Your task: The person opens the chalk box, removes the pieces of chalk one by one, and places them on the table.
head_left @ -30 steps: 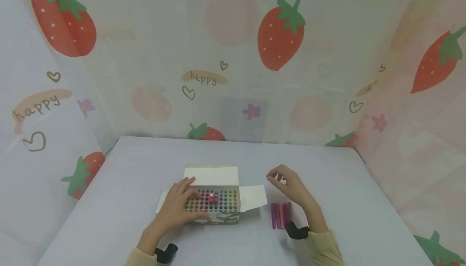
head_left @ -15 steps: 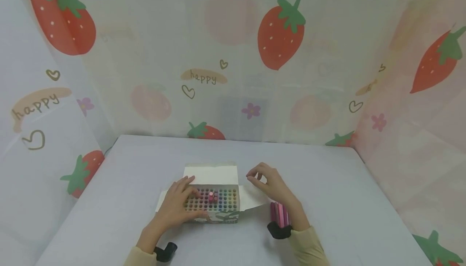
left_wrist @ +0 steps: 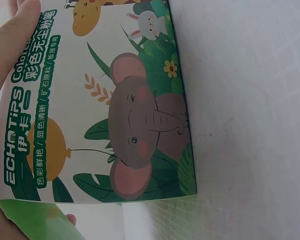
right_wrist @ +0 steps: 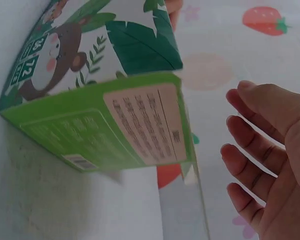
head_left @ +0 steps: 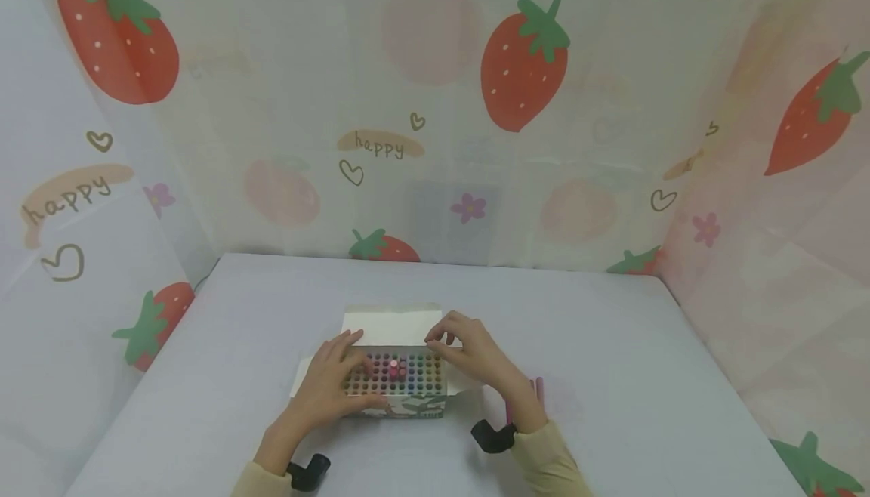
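A chalk box [head_left: 423, 406], printed with cartoon animals, stands open on the table. Colored chalk sticks [head_left: 424, 376] fill it upright in rows, and a couple of pink chalk sticks [head_left: 394, 368] poke up above the others. My left hand [head_left: 333, 382] grips the box's left part, thumb along the front and fingers over the top and back. In the left wrist view the front panel [left_wrist: 132, 115] shows an elephant. My right hand [head_left: 469, 346] hovers over the box's right back corner, its fingers loosely curved with nothing between them; the right wrist view shows those fingers [right_wrist: 247, 162] apart.
Several pink and purple chalk sticks [head_left: 540, 390] lie on the table right of the box, partly hidden by my right forearm. The white back flap [head_left: 390, 328] stands up, and side flaps spread outward. A strawberry-print curtain [head_left: 435, 104] surrounds the white table [head_left: 612, 361].
My right hand has moved left from above the loose chalk to the box's right back corner, its forearm now covering most of those sticks. The left hand and box stay put.
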`<state>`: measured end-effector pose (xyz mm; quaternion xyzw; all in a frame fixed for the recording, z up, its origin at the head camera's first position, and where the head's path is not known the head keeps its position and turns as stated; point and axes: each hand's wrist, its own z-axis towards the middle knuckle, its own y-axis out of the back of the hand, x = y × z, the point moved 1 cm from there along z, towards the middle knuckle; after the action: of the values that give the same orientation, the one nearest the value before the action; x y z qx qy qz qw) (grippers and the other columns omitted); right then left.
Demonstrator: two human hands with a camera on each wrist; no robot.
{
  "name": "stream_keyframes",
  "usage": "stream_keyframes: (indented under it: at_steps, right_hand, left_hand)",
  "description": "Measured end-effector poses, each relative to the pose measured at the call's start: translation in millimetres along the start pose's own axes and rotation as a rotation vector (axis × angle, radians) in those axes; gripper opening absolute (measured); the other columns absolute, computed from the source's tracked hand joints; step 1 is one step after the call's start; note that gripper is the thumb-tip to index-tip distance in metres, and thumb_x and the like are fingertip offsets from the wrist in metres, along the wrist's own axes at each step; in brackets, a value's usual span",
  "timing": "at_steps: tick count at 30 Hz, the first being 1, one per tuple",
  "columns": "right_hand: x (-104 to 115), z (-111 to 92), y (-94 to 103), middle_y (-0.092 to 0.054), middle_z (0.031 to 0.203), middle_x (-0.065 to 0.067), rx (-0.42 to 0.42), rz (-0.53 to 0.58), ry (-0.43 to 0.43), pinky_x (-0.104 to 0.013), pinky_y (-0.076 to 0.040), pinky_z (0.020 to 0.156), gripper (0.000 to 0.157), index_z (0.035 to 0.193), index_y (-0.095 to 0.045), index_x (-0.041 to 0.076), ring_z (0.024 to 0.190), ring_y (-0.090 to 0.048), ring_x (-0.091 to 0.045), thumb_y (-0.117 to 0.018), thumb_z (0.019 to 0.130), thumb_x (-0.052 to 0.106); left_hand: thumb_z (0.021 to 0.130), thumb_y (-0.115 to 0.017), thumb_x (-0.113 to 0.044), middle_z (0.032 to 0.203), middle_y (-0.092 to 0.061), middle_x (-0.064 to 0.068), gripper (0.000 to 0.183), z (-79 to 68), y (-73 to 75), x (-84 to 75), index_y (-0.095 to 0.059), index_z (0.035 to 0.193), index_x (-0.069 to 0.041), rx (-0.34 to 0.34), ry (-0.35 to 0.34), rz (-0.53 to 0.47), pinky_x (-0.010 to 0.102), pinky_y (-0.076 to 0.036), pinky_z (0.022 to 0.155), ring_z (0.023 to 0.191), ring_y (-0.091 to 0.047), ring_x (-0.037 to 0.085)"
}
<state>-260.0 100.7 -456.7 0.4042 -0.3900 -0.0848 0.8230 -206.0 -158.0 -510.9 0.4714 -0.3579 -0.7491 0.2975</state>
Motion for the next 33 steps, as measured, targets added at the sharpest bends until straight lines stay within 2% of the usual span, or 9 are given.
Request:
stream_keyframes:
  at_steps: [3,9,14,19,26,33]
  right_hand:
    - [2.8,4.2,-5.9,-0.061,0.093,0.005,0.013,-0.002,0.001,-0.040,-0.050,0.073,0.008,0.095,-0.066,0.016,0.080,-0.054,-0.010,-0.063,0.088,0.019]
    - [10.7,12.4,-18.8,-0.059,0.093,0.005,0.074,-0.067,0.011,-0.023,-0.046,0.069,0.009,0.095,-0.069,0.018,0.078,-0.052,-0.007,-0.065,0.087,0.022]
    - [15.8,16.5,-26.6,-0.058,0.093,0.004,0.120,-0.104,0.044,-0.017,-0.047,0.068,0.012,0.096,-0.070,0.016,0.079,-0.055,-0.008,-0.066,0.086,0.022]
    - [19.1,19.9,-31.2,-0.058,0.095,0.004,0.156,-0.121,0.059,-0.015,-0.045,0.067,0.014,0.098,-0.070,0.015,0.076,-0.055,-0.008,-0.066,0.087,0.023]
    - [23.1,24.4,-35.8,-0.057,0.098,0.006,0.209,-0.180,0.029,-0.015,-0.044,0.070,0.014,0.097,-0.070,0.019,0.082,-0.053,-0.008,-0.066,0.086,0.027]
    - [25.3,25.6,-37.0,-0.057,0.099,0.008,0.226,-0.253,0.023,-0.025,-0.042,0.080,0.011,0.095,-0.069,0.022,0.089,-0.052,-0.006,-0.064,0.088,0.030]
  left_hand:
    - [0.059,-0.067,-0.073,0.145,-0.037,0.008,0.048,-0.1,0.2,-0.2,-0.057,0.084,-0.032,-0.001,0.002,0.002,0.059,-0.024,0.108,0.135,-0.027,0.035]
    - [0.060,-0.066,-0.072,0.144,-0.039,0.009,0.047,-1.4,1.0,0.5,-0.058,0.083,-0.032,-0.016,-0.008,0.000,0.060,-0.026,0.106,0.135,-0.028,0.035]
    - [0.060,-0.065,-0.073,0.145,-0.038,0.008,0.047,-1.4,0.4,1.2,-0.058,0.082,-0.033,-0.015,-0.015,-0.007,0.061,-0.026,0.106,0.135,-0.028,0.035]
    - [0.060,-0.064,-0.074,0.145,-0.038,0.008,0.047,-1.3,-0.2,1.8,-0.057,0.082,-0.034,-0.015,-0.018,-0.006,0.060,-0.026,0.106,0.135,-0.028,0.034]
    - [0.060,-0.064,-0.074,0.145,-0.038,0.008,0.047,-1.7,0.1,1.4,-0.057,0.081,-0.033,-0.013,-0.015,0.004,0.060,-0.025,0.106,0.135,-0.028,0.034]
    - [0.059,-0.065,-0.073,0.144,-0.039,0.009,0.047,-1.0,1.3,-0.4,-0.058,0.081,-0.032,-0.022,-0.023,0.004,0.059,-0.026,0.106,0.134,-0.029,0.035]
